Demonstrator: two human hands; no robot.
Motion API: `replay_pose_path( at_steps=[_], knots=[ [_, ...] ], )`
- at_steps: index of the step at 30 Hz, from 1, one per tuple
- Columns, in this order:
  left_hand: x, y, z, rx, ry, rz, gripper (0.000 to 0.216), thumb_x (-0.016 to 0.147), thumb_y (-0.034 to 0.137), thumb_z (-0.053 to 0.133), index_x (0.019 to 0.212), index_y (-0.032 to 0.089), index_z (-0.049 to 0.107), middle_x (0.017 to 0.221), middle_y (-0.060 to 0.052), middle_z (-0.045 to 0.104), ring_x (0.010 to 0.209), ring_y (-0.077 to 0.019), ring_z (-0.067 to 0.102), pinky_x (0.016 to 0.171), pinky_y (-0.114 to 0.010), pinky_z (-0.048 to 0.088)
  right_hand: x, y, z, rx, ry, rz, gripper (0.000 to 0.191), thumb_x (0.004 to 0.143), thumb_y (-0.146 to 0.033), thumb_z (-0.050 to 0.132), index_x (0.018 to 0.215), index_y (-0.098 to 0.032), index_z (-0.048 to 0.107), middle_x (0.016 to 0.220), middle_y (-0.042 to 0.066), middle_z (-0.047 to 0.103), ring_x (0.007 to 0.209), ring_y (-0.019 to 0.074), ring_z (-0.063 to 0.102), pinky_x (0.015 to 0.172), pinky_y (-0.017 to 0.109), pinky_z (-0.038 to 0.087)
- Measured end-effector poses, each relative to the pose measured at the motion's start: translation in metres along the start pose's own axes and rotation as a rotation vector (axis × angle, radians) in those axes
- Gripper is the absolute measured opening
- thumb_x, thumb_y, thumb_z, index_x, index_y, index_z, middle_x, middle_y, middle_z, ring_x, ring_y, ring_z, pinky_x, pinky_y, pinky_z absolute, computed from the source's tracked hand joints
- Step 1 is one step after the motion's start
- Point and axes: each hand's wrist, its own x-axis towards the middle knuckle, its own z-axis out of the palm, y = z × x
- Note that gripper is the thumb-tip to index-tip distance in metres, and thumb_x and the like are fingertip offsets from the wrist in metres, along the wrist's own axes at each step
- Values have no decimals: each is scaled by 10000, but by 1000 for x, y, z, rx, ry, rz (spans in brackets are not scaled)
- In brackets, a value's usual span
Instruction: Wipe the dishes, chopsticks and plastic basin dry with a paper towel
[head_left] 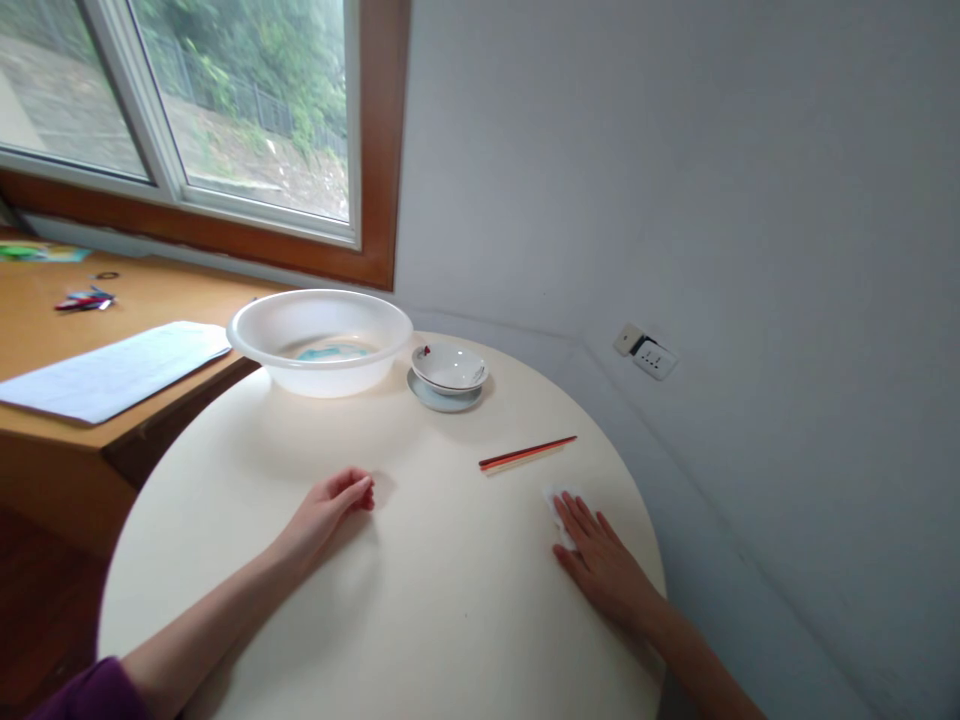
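My left hand (330,508) rests on the round cream table (420,620) with its fingers curled loosely and nothing visible in them. My right hand (600,562) lies flat, fingers stretched out, pressing a small white tissue (559,503) onto the table near the right edge. A pair of red chopsticks (527,453) lies just beyond the right hand. Farther back stand a white plastic basin (321,340) holding a little water and a small white bowl (449,368) stacked on a saucer.
A wooden desk (67,330) on the left carries a white sheet of paper (112,368) and small items. A window (187,110) is behind it. A wall socket (646,352) sits on the grey wall at right.
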Motion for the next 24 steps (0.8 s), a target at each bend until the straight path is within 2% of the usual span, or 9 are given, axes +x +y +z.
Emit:
replay_pose_path(
  at_steps=[4, 8, 10, 12, 17, 20, 22, 24],
  knots=[
    [-2, 7, -9, 242, 38, 106, 335, 659, 508, 639, 658, 186, 546, 665, -30, 620, 670, -178, 572, 621, -267, 418, -5, 14, -6, -24, -55, -4, 616, 912, -514, 264, 1444, -248, 104, 1483, 85, 224, 1367, 254, 172, 1095, 513, 179],
    [-6, 16, -22, 514, 6, 343, 262, 738, 475, 565, 712, 216, 533, 828, -83, 653, 834, -224, 611, 743, -303, 449, -1, 5, -25, -47, 112, -40, 645, 917, -506, 279, 1451, -221, 54, 1491, 116, 201, 1373, 265, 138, 1087, 553, 160],
    [-8, 18, -29, 666, -82, 454, 212, 794, 429, 509, 759, 220, 520, 1003, -119, 639, 957, -240, 602, 819, -320, 448, 5, -13, -37, -40, 180, -93, 642, 926, -475, 288, 1452, -215, 28, 1496, 116, 190, 1379, 254, 118, 1092, 554, 154],
    [-10, 19, -34, 799, -189, 523, 182, 834, 386, 458, 824, 217, 526, 1147, -136, 595, 1093, -260, 555, 907, -356, 428, 14, -37, -49, -27, 176, -168, 632, 930, -447, 305, 1454, -213, 41, 1496, 114, 192, 1381, 242, 118, 1101, 540, 144],
    [-13, 21, -38, 1026, -327, 621, 215, 881, 311, 400, 943, 200, 573, 1175, -120, 600, 1186, -246, 500, 1095, -456, 227, 38, -99, -66, 28, 17, -337, 600, 922, -429, 339, 1439, -163, 191, 1481, 134, 228, 1384, 249, 122, 1107, 527, 129],
    [-14, 25, -41, 1191, -412, 642, 343, 864, 374, 453, 1156, 228, 557, 1373, -114, 457, 1318, -291, 324, 1097, -543, 93, 49, -128, -67, 74, -65, -401, 646, 904, -481, 361, 1437, -155, 199, 1499, 130, 158, 1391, 253, 69, 1116, 507, 91],
    [-15, 23, -45, 1295, -482, 608, 537, 849, 432, 468, 1358, 283, 380, 1486, -100, 271, 1365, -326, 186, 1068, -596, 38, 54, -141, -63, 100, -119, -428, 702, 881, -540, 371, 1442, -167, 175, 1511, 123, 96, 1392, 261, 10, 1116, 505, 59],
    [-16, 17, -50, 1356, -534, 568, 615, 856, 459, 443, 1419, 320, 239, 1505, -87, 187, 1371, -332, 139, 1059, -599, 21, 57, -150, -56, 126, -184, -450, 724, 867, -577, 371, 1445, -193, 163, 1514, 117, 72, 1391, 266, -6, 1112, 507, 42]
  ],
)
